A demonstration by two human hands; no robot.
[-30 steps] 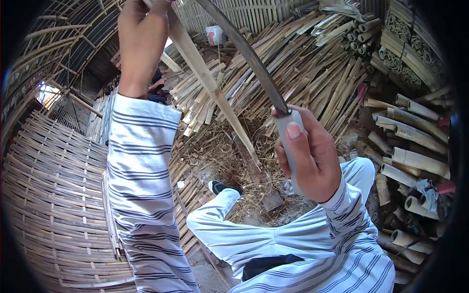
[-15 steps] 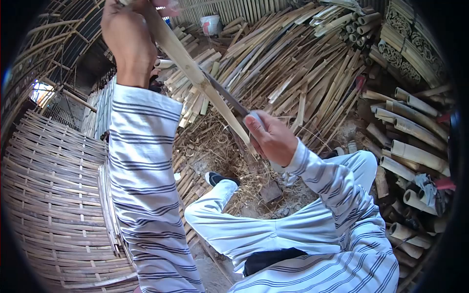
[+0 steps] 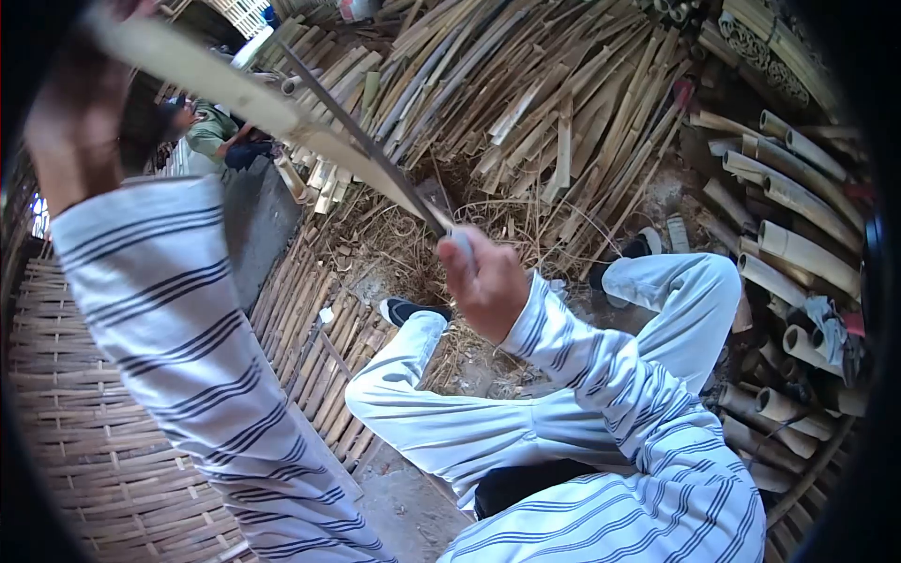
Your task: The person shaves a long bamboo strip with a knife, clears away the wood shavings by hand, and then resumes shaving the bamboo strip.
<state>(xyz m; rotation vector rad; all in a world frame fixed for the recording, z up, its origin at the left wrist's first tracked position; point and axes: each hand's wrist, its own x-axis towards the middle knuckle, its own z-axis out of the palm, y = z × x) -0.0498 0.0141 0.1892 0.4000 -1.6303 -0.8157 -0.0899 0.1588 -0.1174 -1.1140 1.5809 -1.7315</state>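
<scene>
A long pale bamboo strip (image 3: 211,83) slants from the upper left down toward the middle. My left hand (image 3: 80,122), raised and blurred in the dark upper left corner, is closed on its far end. In my right hand (image 3: 490,286), fingers wrapped round the handle, is a knife (image 3: 352,129) with a long narrow dark blade. The blade points up and left along the strip, overlapping its lower part in this view. The strip's near end reaches close to my right hand.
Split bamboo (image 3: 488,80) lies heaped ahead, and cut bamboo tubes (image 3: 807,258) are stacked at right. Shavings (image 3: 413,244) cover the ground around my feet. A woven bamboo panel (image 3: 113,413) spreads at left. Another person (image 3: 211,131) sits at the upper left.
My left hand has swung left with the bamboo strip. My right hand and the knife have shifted a little left, and the view has turned, bringing the seated person into sight.
</scene>
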